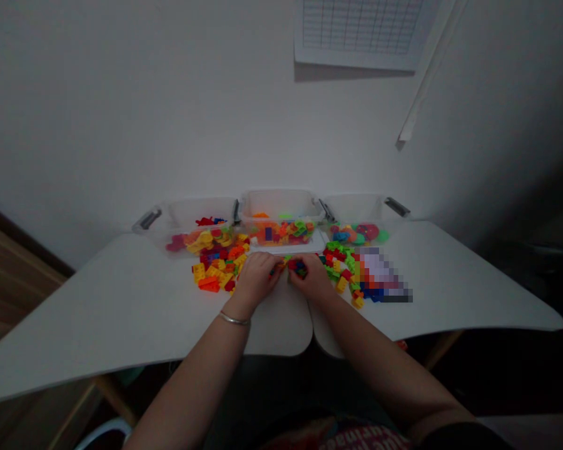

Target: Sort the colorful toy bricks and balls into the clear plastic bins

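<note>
My left hand, with a silver bangle at the wrist, is closed on small coloured bricks near the middle of the white table. Close to its right, my right hand has its fingers pinched on a small red and dark brick. A little yellow and green shows between the two hands; the fingers hide most of it. Loose yellow, orange and red bricks lie left of my left hand. Green, red and yellow bricks are heaped right of my right hand.
Three clear bins stand along the wall: left, middle and right, each with coloured pieces inside. A white lid lies before the middle bin. A pixelated patch covers something at the right. Two table tops meet below my hands.
</note>
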`<state>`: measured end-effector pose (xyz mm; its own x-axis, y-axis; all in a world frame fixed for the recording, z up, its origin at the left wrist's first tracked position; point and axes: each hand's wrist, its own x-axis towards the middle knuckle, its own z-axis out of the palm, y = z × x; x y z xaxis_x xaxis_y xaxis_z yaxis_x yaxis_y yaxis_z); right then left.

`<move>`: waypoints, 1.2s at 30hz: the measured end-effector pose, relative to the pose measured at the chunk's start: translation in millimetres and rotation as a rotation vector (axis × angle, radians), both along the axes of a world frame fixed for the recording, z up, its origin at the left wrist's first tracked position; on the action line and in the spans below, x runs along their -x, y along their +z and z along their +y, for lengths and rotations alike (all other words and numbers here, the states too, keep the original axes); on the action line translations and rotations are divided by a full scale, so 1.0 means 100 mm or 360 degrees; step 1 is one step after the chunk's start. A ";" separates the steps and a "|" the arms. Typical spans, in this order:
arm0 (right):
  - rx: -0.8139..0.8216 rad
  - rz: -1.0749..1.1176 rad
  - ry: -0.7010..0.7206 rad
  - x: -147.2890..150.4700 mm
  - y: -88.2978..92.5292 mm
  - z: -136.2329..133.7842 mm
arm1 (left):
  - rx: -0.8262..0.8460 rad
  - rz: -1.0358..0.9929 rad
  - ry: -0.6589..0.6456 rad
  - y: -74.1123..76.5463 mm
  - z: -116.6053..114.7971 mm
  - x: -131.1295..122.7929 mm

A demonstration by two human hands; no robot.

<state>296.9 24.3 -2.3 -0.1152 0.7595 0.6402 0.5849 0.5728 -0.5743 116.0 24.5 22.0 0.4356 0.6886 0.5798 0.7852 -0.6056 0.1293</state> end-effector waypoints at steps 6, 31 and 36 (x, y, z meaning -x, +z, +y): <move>0.0111 0.0304 -0.0104 -0.02 0.00 0.03 | 0.0069 0.0203 0.0266 0.00 -0.06 -0.03; -0.0265 0.0398 -0.0512 -0.45 0.53 0.48 | 0.0115 0.0257 0.0325 -0.06 -0.07 0.01; -0.0289 0.0234 -0.0554 -0.46 0.70 0.60 | 0.0098 0.0238 0.0499 -0.08 -0.07 0.05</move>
<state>343.2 84.2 67.8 0.2311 0.6104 0.7577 0.6808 0.4549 -0.5741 111.0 17.7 13.5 0.2743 0.8340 0.4788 0.9448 -0.3264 0.0273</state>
